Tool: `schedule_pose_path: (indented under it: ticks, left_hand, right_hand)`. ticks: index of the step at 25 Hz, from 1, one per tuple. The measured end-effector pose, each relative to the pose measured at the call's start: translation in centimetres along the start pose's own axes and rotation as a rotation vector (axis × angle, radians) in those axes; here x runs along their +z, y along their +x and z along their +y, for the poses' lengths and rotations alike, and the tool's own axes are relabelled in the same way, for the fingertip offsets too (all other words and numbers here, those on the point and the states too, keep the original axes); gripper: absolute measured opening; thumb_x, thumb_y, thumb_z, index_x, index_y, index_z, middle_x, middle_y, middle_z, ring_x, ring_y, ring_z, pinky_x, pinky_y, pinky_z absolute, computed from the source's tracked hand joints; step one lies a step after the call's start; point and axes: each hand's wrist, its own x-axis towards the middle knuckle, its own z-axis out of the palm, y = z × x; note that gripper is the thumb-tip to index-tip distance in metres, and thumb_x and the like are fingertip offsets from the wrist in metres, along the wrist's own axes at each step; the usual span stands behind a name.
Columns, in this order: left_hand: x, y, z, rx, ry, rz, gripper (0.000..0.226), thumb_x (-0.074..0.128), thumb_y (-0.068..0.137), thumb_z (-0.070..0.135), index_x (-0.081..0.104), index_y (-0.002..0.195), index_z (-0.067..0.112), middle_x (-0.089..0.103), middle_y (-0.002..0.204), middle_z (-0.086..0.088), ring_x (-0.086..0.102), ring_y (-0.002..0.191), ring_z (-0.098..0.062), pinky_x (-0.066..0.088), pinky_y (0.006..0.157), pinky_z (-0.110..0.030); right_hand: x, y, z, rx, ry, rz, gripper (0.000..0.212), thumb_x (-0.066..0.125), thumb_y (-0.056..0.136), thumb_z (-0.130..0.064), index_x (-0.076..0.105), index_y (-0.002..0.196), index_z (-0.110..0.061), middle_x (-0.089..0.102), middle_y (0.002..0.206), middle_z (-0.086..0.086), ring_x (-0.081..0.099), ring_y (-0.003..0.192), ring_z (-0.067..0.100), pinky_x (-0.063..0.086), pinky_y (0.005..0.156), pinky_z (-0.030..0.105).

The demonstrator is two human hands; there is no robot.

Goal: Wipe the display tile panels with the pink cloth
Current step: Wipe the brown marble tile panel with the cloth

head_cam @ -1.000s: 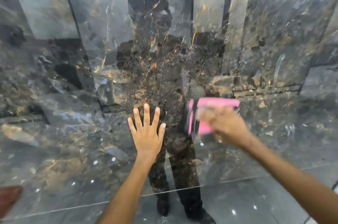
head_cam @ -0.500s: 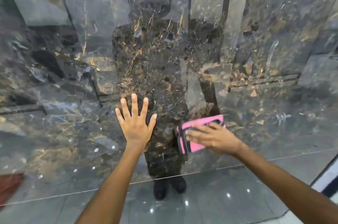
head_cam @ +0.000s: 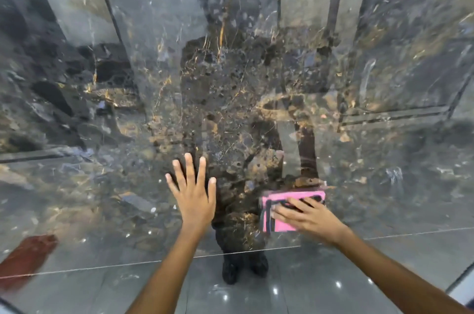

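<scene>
A glossy dark marble display tile panel [head_cam: 230,98] with gold veins fills the view and mirrors the room. My left hand [head_cam: 193,195] lies flat on it, fingers straight and spread, low in the middle. To its right my right hand [head_cam: 306,217] presses the folded pink cloth [head_cam: 284,213] with black trim against the panel's lower part. The fingers lie straight across the cloth and cover its right half.
The panel's bottom edge [head_cam: 154,261] runs just below my hands, with shiny grey floor [head_cam: 320,285] under it. A reddish-brown patch [head_cam: 28,254] shows at the lower left. A person's reflection stands in the panel's centre.
My right hand has slid the pink cloth down the panel, from level with my left fingertips to below my left palm. My left hand has stayed flat on the panel.
</scene>
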Motion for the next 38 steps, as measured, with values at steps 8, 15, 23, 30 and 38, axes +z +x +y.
schedule_pose_path:
  ticks: [8, 15, 23, 30, 38]
  left_hand:
    - [2.9, 0.3, -2.3, 0.165, 0.109, 0.201, 0.056, 0.021, 0.106, 0.042, 0.008, 0.158, 0.027, -0.002, 0.165, -0.001, -0.005, 0.151, -0.026, -0.001, 0.120, -0.049]
    - [2.6, -0.5, -2.2, 0.163, 0.114, 0.183, 0.055, 0.019, 0.106, 0.043, 0.005, 0.158, 0.028, -0.006, 0.165, 0.001, -0.007, 0.151, -0.025, -0.003, 0.120, -0.049]
    - [3.1, -0.3, -2.6, 0.210, 0.102, 0.224, 0.053, 0.016, 0.106, 0.042, 0.007, 0.157, 0.029, -0.003, 0.165, 0.002, -0.005, 0.151, -0.025, -0.002, 0.121, -0.048]
    - [3.5, 0.0, -3.0, 0.240, 0.110, 0.252, 0.059, 0.022, 0.103, 0.048, 0.005, 0.157, 0.030, -0.005, 0.165, 0.002, -0.005, 0.151, -0.025, -0.002, 0.121, -0.048]
    - [3.3, -0.4, -2.8, 0.243, 0.092, 0.239, 0.062, 0.023, 0.101, 0.051, 0.002, 0.157, 0.032, -0.008, 0.164, 0.004, -0.008, 0.151, -0.023, -0.002, 0.120, -0.047]
  right_hand:
    - [-3.7, 10.2, 6.8, 0.504, 0.269, 0.612, 0.072, 0.067, 0.078, -0.015, 0.036, 0.143, -0.006, 0.037, 0.147, 0.009, 0.019, 0.147, 0.021, 0.022, 0.118, 0.041]
    - [2.2, -0.1, -0.8, -0.281, 0.262, -0.023, 0.096, 0.088, 0.058, -0.009, 0.043, 0.143, -0.015, 0.038, 0.149, -0.002, 0.041, 0.136, 0.012, 0.010, 0.121, 0.031]
    - [3.0, 6.8, -6.1, 0.134, 0.131, 0.237, 0.058, 0.048, 0.093, -0.005, 0.027, 0.146, -0.004, 0.035, 0.144, 0.010, 0.042, 0.122, 0.025, 0.039, 0.096, 0.035]
    - [5.2, 3.3, -12.2, -0.321, 0.459, -0.314, 0.075, 0.067, 0.071, 0.004, 0.048, 0.141, -0.014, 0.042, 0.150, -0.001, 0.037, 0.139, 0.022, 0.037, 0.108, 0.037]
    - [4.8, -7.4, -2.1, -0.248, 0.323, -0.142, 0.110, 0.091, 0.047, 0.001, 0.037, 0.142, -0.018, 0.015, 0.159, -0.002, 0.043, 0.131, 0.017, 0.039, 0.105, 0.038]
